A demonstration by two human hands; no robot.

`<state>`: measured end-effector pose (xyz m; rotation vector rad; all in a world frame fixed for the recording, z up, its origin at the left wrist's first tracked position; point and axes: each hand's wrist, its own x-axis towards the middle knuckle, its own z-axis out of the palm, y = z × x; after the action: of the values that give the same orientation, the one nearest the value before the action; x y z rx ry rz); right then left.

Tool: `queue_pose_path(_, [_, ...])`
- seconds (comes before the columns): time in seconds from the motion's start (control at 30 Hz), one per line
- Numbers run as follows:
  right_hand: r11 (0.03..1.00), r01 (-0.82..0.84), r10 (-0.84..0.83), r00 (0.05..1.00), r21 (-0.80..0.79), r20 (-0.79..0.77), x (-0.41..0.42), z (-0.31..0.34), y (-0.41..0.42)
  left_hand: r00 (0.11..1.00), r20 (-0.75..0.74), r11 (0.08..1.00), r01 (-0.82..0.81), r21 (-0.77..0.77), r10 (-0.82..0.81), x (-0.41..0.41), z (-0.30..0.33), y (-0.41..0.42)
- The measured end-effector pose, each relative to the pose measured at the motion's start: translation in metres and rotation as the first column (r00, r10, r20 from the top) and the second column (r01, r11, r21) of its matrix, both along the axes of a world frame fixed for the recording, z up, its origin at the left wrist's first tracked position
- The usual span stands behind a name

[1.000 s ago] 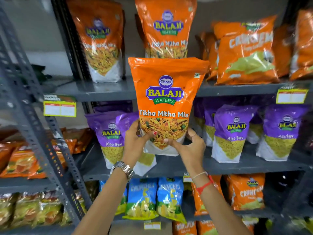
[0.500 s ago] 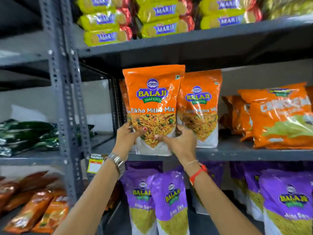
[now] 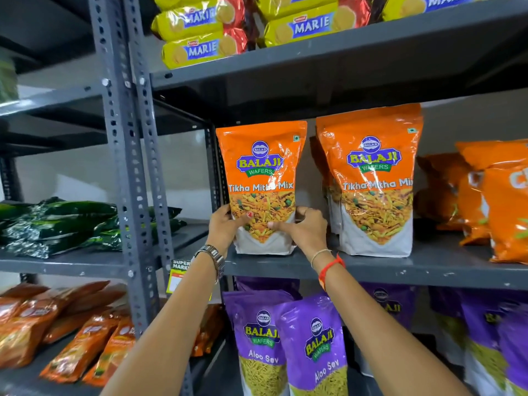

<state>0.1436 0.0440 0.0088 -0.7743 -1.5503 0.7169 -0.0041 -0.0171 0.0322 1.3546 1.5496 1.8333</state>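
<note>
An orange Balaji Tikha Mitha Mix pouch [image 3: 261,172] stands upright on the grey metal shelf [image 3: 371,267], at its left end. My left hand [image 3: 225,227] grips the pouch's lower left side, thumb on the front. My right hand [image 3: 303,231] grips its lower right side the same way. A second identical orange pouch [image 3: 374,181] stands just to the right, apart from my hands, with more behind it.
Yellow Marie biscuit packs [image 3: 200,32] lie on the shelf above. Purple Aloo Sev pouches [image 3: 285,344] stand on the shelf below. Orange snack bags [image 3: 491,201] lean at the right. A perforated grey upright [image 3: 125,167] separates a left rack holding green packs [image 3: 57,224] and orange packets [image 3: 71,332].
Both hands have lifted the orange pouch from in front of the lower shelf up to the orange-pouch shelf and moved it in, so it now stands on the shelf beside the other pouch.
</note>
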Motion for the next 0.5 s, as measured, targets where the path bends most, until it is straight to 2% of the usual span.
queue_pose_path(0.17, [1.0, 0.01, -0.01, 1.0, 0.003, 0.009, -0.011, -0.005, 0.009, 0.999, 0.003, 0.999, -0.035, 0.003, 0.035, -0.009, -0.006, 0.012])
queue_pose_path(0.37, [1.0, -0.014, 0.014, 0.999, -0.001, 0.05, -0.012, -0.01, 0.004, 0.992, -0.087, 0.996, -0.086, 0.004, 0.086, -0.019, -0.014, 0.016])
queue_pose_path(0.43, [0.997, 0.039, -0.042, 0.998, 0.067, 0.044, -0.008, -0.015, -0.008, 0.979, -0.074, 0.981, -0.189, 0.048, 0.192, -0.017, -0.019, 0.013])
queue_pose_path(0.5, [0.985, 0.095, -0.087, 0.994, 0.142, -0.062, 0.002, -0.026, -0.027, 0.951, -0.018, 0.938, -0.3, 0.17, 0.308, -0.011, -0.029, 0.003])
